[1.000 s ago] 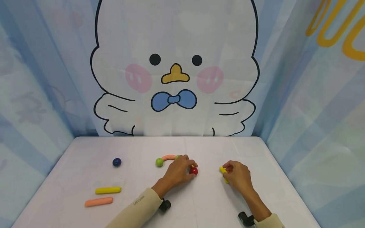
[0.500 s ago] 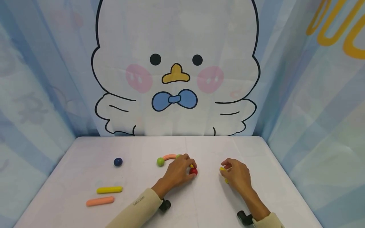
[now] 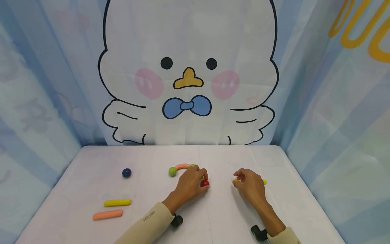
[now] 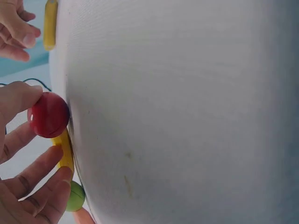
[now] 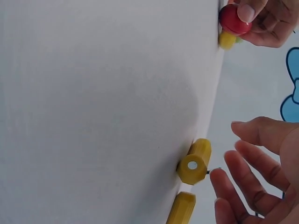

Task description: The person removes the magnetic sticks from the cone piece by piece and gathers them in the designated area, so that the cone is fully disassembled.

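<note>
While the left hand [image 3: 191,182] rests near the middle of the white surface [image 3: 158,217], its thumb and fingertips pinch a red ball [image 3: 204,183]. The left wrist view shows this ball [image 4: 49,115] joined to a short yellow rod [image 4: 64,151] that runs beneath the fingers to a green ball [image 4: 74,196]. From there a curved orange rod [image 3: 182,166] arcs leftward to a second green ball [image 3: 172,171], so the pieces form one connected chain lying on the surface.

To the right, well apart from the chain, the right hand [image 3: 248,185] hovers with its fingers loosely spread and gripping nothing. The right wrist view shows two yellow rods [image 5: 194,162] lying on the surface just beside the fingertips [image 5: 219,179]; whether the fingertips touch them cannot be told. In the head view these rods appear only as yellow ends [image 3: 264,182] protruding from either side of the hand.

At the left of the surface a dark blue ball [image 3: 126,173] lies alone. Nearer the viewer, a straight yellow rod [image 3: 117,202] and a straight orange rod [image 3: 107,214] lie side by side, close but not touching. A cartoon bird backdrop [image 3: 187,73] hangs at the far edge.
</note>
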`<control>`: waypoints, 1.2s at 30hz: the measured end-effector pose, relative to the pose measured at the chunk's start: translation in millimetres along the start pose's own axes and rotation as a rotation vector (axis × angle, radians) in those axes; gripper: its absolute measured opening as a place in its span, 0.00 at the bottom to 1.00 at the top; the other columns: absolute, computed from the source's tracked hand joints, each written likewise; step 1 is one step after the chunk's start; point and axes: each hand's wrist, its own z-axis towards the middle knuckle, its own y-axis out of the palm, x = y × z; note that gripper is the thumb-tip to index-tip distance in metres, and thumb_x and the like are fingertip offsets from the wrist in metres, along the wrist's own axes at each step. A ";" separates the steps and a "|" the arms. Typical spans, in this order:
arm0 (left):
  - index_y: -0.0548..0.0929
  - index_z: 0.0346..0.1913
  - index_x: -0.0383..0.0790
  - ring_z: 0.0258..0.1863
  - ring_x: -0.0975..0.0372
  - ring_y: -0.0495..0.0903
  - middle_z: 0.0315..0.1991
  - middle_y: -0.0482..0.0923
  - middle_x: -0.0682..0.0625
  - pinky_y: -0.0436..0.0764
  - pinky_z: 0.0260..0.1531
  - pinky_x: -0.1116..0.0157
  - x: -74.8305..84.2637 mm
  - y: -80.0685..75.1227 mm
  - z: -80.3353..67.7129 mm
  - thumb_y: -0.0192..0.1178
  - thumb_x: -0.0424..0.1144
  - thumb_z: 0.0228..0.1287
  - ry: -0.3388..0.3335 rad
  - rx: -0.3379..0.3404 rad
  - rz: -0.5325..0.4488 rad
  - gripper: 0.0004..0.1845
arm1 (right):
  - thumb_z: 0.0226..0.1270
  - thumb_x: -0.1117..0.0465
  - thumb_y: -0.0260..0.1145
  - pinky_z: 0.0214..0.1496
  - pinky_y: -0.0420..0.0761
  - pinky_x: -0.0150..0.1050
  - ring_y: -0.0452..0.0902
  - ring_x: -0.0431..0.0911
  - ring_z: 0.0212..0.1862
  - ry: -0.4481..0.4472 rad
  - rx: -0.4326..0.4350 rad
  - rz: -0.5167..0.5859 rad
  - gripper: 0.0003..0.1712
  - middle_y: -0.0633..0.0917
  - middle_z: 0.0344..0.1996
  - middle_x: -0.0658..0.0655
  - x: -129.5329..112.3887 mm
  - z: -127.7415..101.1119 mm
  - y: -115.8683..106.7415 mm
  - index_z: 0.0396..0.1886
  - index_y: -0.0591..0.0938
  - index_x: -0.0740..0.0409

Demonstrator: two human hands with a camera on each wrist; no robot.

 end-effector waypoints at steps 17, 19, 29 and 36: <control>0.84 0.50 0.52 0.38 0.65 0.72 0.39 0.80 0.57 0.74 0.38 0.68 -9.3 -4.6 -0.1 0.74 0.39 0.61 -0.066 -0.167 -0.086 0.15 | 0.60 0.63 0.82 0.51 0.83 0.45 0.83 0.46 0.42 -0.045 -0.049 0.096 0.12 0.89 0.35 0.50 -22.5 4.5 15.4 0.43 0.90 0.52; 0.84 0.49 0.53 0.39 0.64 0.72 0.39 0.80 0.57 0.74 0.39 0.68 -10.8 -5.4 -0.3 0.74 0.38 0.61 -0.066 -0.175 -0.093 0.15 | 0.60 0.63 0.82 0.51 0.84 0.44 0.83 0.45 0.42 -0.045 -0.063 0.103 0.12 0.88 0.35 0.50 -25.1 4.5 17.5 0.43 0.90 0.51; 0.84 0.48 0.52 0.40 0.65 0.73 0.42 0.82 0.56 0.77 0.42 0.67 -12.9 -12.6 -1.9 0.73 0.28 0.61 -0.031 -0.192 -0.123 0.18 | 0.60 0.62 0.82 0.48 0.84 0.41 0.83 0.43 0.40 -0.074 -0.102 0.139 0.14 0.88 0.33 0.48 -37.2 5.1 28.3 0.44 0.90 0.51; 0.85 0.52 0.50 0.42 0.64 0.73 0.44 0.85 0.55 0.78 0.41 0.68 -14.9 -8.4 -2.8 0.79 0.38 0.60 -0.021 -0.136 -0.093 0.19 | 0.59 0.59 0.83 0.43 0.84 0.39 0.84 0.42 0.37 -0.047 -0.132 0.131 0.23 0.88 0.34 0.50 -46.5 11.9 39.7 0.54 0.87 0.50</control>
